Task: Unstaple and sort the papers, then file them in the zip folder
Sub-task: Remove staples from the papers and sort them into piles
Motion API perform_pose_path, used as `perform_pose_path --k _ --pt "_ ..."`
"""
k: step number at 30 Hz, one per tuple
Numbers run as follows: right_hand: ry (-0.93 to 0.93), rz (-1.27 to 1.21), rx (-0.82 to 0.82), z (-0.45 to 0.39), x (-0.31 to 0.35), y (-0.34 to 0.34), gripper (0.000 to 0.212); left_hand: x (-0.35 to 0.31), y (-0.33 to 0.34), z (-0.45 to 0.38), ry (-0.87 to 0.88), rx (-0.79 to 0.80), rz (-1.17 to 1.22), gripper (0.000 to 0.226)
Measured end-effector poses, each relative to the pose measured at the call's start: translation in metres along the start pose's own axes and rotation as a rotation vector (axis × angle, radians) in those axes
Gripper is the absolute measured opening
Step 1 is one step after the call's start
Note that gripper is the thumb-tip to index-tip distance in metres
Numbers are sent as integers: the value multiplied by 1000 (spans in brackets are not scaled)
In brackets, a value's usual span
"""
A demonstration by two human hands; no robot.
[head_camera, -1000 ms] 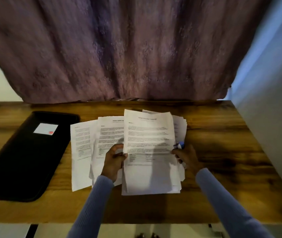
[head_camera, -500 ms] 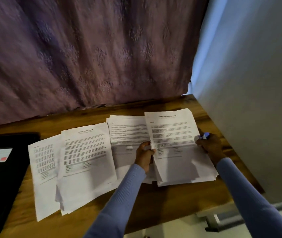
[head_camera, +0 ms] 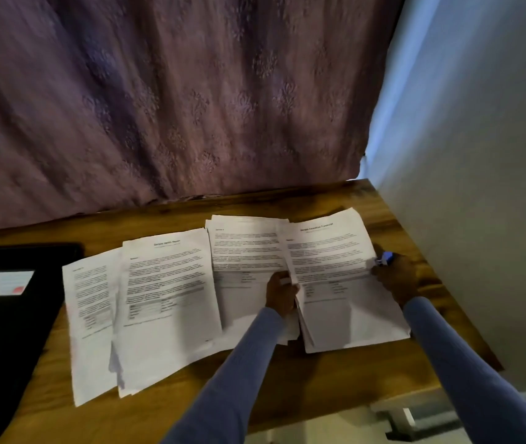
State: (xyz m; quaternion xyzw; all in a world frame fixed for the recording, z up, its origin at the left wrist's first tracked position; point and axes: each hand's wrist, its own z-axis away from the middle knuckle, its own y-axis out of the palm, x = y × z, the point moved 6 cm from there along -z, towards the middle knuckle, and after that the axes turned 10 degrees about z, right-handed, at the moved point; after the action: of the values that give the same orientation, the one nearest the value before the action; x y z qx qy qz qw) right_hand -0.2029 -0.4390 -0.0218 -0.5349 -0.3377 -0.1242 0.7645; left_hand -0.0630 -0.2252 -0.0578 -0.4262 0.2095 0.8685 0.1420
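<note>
Several stacks of printed white papers lie side by side on the wooden table (head_camera: 287, 389). The rightmost stack (head_camera: 341, 283) is held on both sides: my left hand (head_camera: 282, 291) grips its left edge with thumb on top, and my right hand (head_camera: 394, 278) holds its right edge. In my right hand I also hold a small blue and white tool (head_camera: 385, 258), probably a staple remover. Left of it lie a second stack (head_camera: 244, 257), a third stack (head_camera: 168, 302) and a single sheet (head_camera: 90, 315). The black zip folder (head_camera: 8, 331) lies flat at the far left.
A purple patterned curtain (head_camera: 175, 107) hangs behind the table's back edge. A pale wall (head_camera: 479, 187) stands close along the table's right side. A white label (head_camera: 5, 282) sits on the folder. A white table leg and floor show at the lower right.
The view swung to the right and tilted. Both hands carried the top stack from the middle pile to the right end of the table and set it beside the other stacks.
</note>
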Motion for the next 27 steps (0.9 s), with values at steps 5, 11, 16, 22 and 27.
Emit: perform_pose_path --k 5,11,16,22,27 --pt "-117 78 -52 4 -1 -4 22 -3 8 0 101 0 -235 31" --pt "-169 188 -75 16 -39 -5 20 -22 0 32 472 -57 -525 34" --pt "7 100 -198 20 -97 -17 26 -9 3 46 509 35 -585 29" --pt "166 -76 -213 39 -113 -17 15 -3 9 51 514 61 -621 28" --pt "182 -121 -225 52 -107 -15 22 -4 5 54 551 62 -628 26"
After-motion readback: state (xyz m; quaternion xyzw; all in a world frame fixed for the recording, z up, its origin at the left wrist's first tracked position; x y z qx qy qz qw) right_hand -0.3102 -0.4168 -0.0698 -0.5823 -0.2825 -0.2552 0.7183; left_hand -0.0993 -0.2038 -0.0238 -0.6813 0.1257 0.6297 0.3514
